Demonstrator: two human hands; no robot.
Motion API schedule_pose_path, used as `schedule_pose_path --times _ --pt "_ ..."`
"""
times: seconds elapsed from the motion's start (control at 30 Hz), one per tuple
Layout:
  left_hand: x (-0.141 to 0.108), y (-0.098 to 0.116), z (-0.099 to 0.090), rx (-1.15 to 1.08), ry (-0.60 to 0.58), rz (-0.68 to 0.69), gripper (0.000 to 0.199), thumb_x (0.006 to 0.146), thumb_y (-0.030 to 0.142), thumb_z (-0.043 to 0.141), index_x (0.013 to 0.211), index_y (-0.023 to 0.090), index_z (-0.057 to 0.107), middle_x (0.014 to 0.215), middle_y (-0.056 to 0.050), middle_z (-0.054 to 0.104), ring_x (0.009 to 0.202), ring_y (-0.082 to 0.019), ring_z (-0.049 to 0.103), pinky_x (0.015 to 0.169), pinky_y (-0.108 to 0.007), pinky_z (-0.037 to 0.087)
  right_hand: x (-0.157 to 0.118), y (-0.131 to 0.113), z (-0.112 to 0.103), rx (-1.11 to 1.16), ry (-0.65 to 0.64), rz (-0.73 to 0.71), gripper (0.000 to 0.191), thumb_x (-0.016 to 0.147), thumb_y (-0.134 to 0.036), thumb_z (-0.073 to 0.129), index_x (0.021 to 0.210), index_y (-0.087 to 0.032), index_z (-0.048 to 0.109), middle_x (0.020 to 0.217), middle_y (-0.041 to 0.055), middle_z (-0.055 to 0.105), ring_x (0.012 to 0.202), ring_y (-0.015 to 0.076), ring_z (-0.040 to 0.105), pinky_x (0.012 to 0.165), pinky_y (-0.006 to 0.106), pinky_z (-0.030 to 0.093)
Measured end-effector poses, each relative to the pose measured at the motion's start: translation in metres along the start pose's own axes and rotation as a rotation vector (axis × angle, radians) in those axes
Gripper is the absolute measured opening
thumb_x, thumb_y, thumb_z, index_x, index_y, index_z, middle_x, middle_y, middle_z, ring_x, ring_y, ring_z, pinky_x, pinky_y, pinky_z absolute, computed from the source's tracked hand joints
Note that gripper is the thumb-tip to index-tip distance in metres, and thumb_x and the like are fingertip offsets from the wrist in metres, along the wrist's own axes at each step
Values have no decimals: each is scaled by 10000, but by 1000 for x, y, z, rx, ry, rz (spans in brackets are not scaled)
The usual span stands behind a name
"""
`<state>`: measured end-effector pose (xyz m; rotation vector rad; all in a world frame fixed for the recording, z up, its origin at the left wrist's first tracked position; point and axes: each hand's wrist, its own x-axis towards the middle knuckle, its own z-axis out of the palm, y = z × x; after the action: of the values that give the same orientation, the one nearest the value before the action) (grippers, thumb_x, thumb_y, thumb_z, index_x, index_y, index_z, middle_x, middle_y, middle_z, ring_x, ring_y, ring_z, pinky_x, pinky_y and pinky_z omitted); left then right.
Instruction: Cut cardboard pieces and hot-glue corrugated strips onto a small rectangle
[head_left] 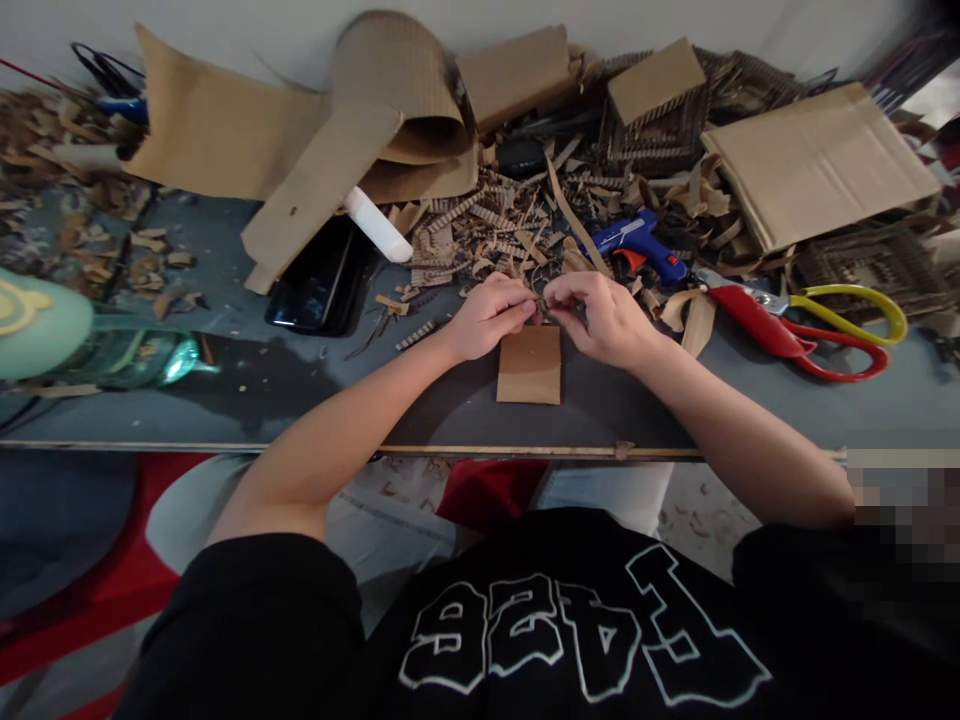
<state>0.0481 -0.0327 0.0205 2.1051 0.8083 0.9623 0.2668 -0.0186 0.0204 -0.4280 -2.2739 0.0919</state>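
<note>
A small square piece of cardboard [529,372] lies flat on the dark table near its front edge. Just beyond its far edge, my left hand [495,316] and my right hand [600,316] meet with fingers pinched. Between the fingertips is a small brownish scrap, too small to make out well. Both hands seem to have hold of it. Cardboard shavings [487,225] are heaped behind my hands. The blue glue gun [634,243] lies beyond my right hand, with the red and yellow scissors [802,325] to its right.
A dark phone [319,285], a white stick [379,226] and a cardboard strip [322,190] lie at the left. A green bottle [127,350] rests at the far left. Rolled cardboard [397,80] and a large sheet [821,165] stand behind. The table's front edge [450,451] runs below my forearms.
</note>
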Motion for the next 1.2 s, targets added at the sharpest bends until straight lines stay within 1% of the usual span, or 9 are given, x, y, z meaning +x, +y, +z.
schedule_pose_path --times 0.07,0.13,0.27,0.5,0.7,0.8,0.93,1.07,1.2 --pt "0 0 0 -21 2 0 562 1004 658 403 781 214 664 530 26 550 612 -163 542 833 -359 410 -1 1 1 -19 -1 -23 219 954 -124 481 1152 -216 469 929 37 663 780 151 629 677 294 516" --pt "0 1 0 -35 1 -16 568 997 669 406 776 213 662 535 20 538 601 -164 531 788 -352 424 -2 1 1 -31 -18 -26 235 959 -122 458 1175 -215 473 934 39 666 800 155 644 696 301 521" --pt "-1 0 2 -67 -4 -46 563 990 672 420 780 207 658 580 6 531 639 -167 541 711 -329 421 -2 1 3 -17 -55 -26 254 982 -121 400 1208 -214 471 948 51 661 840 162 646 726 309 529" --pt "-3 -1 5 -84 -4 -60 535 1005 645 414 818 207 659 634 1 541 621 -149 533 664 -312 427 2 -3 2 9 -72 -42 306 1015 -134 359 1293 -223 448 937 47 637 828 161 605 733 307 525" --pt "-3 -3 7 -112 -4 -58 543 995 657 427 774 203 625 637 11 505 605 -136 501 632 -303 404 4 -5 -1 14 -91 -58 334 1005 -108 339 1303 -215 446 893 43 601 797 164 560 702 303 509" --pt "-2 -2 7 -104 -6 -71 552 990 670 422 787 204 637 639 11 500 611 -139 502 638 -304 407 4 -5 0 29 -84 -55 298 1005 -112 333 1262 -214 443 901 41 579 795 158 547 706 309 509" --pt "-3 1 7 -90 3 -38 531 1007 632 420 807 197 649 643 8 509 632 -143 516 666 -303 412 2 -7 2 127 -36 7 222 994 -120 384 1187 -226 413 898 22 539 786 141 536 681 289 497" --pt "-2 4 7 -68 45 43 471 1040 550 416 852 193 659 627 8 541 651 -146 534 707 -302 424 0 -8 3 280 -7 122 218 1001 -182 421 1204 -255 387 936 15 510 780 132 534 667 286 506" --pt "-1 7 8 4 74 102 475 1055 537 379 883 199 666 620 -4 586 703 -169 562 747 -312 439 -1 -8 5 401 45 180 213 1001 -232 460 1191 -291 385 945 7 473 768 129 523 678 300 518"
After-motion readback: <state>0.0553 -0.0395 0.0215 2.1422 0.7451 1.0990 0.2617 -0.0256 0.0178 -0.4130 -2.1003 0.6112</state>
